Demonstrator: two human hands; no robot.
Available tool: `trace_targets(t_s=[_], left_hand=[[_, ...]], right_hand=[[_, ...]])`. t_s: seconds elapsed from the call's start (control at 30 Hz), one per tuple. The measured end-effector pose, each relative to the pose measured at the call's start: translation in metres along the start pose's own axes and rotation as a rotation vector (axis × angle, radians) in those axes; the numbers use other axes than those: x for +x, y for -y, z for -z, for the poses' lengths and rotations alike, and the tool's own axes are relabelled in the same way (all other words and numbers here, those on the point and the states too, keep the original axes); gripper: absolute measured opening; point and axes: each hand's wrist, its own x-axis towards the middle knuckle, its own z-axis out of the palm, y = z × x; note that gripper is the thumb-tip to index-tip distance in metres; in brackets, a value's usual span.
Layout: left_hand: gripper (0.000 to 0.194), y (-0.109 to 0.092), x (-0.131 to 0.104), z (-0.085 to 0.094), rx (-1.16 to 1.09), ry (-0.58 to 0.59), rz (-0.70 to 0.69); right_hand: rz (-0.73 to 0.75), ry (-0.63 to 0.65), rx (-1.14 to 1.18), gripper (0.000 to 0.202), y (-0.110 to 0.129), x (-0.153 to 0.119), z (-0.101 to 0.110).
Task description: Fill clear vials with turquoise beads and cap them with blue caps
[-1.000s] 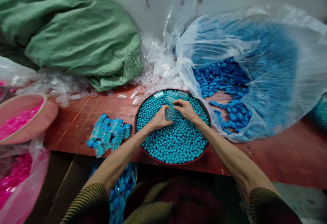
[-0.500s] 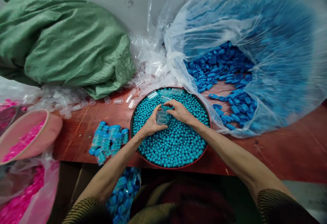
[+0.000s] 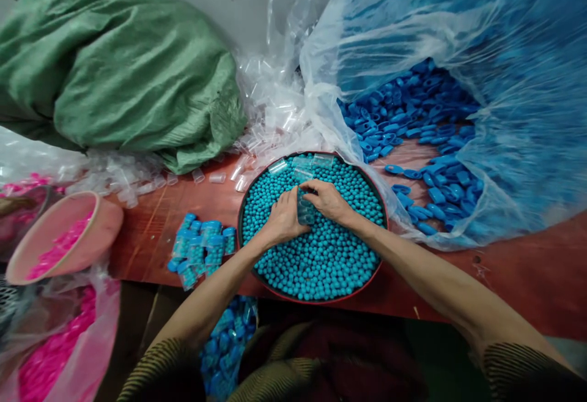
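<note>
A round tray point(image 3: 384, 206) full of small blue-green balls stands at the table's front edge. Over its middle, my left hand point(image 3: 285, 217) is closed around the left side of several clear plastic tubes point(image 3: 306, 207) held together in a row. My right hand point(image 3: 326, 200) grips the same tubes from the right, fingers bent over their upper end. Loose clear tubes point(image 3: 277, 166) lie on the balls near the tray's back rim. Left of the tray, filled tubes with blue caps point(image 3: 214, 249) are piled on the table.
A green sack point(image 3: 137, 78) and loose clear tubes point(image 3: 275, 96) lie behind. An open bag point(image 3: 394, 35) of blue pieces point(image 3: 398, 108) stands right. Pink tubs point(image 3: 107, 224) and a pink-filled bag point(image 3: 107, 322) are left; part of another person's hand point(image 3: 13, 206) shows there.
The tubes between my hands now look blue-green rather than clear. My left hand has turned, its fingers now closer together along them. The view has shifted slightly, and another person's hand has appeared at far left.
</note>
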Motion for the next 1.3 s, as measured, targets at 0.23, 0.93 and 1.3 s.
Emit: trace_targets(t_s=[0.23,0.93,1.3], left_hand=[[0.076,-0.006,0.004,-0.002,0.113,-0.053,0.029],[0.058,0.061,-0.023,0.042,0.279,-0.150,0.094],[0.064,0.042,-0.016,0.041,0.301,0.125,0.105]], right_hand=[[0.050,-0.036,-0.109,0.031,-0.007,-0.003,-0.008],[0.763,0.608,-0.743,0.021,0.049,-0.040,-0.078],[0.396,0.261,-0.693,0.027,0.016,-0.028,-0.001]])
